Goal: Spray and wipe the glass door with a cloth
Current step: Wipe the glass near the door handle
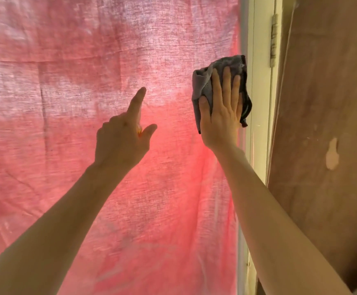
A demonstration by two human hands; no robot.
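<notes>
While both bare arms are raised toward it, the tall glass door pane (pixel 88 188), backed by a red woven fabric through which light glows, is seen to fill most of the head view. One crumpled grey microfibre cloth (pixel 203 86) is pressed flat against the pane by the right hand (pixel 220 118), high up and hard against the pane's right edge. The grip of this hand is spread: the four fingers (pixel 226 81) are laid straight and upward over the cloth, while the thumb is set against the cloth's left fold. A dark hem of the cloth is left showing past the hand on the right, just touching the pale cream door frame (pixel 258 103). One white hinge (pixel 273 39) is fixed on that frame, above the cloth. Beyond the frame, a brown wall (pixel 326 103) with one pale chipped patch is seen. The left hand (pixel 122 137) is held beside the right hand and apart from it, nothing being carried; its index finger is stretched up toward the pane, the thumb is stuck out sideways, and the other fingers are curled in. Whether the fingertip touches the glass cannot be told. Wide open pane is left to the left of, above and below both hands; to the right, no pane remains.
</notes>
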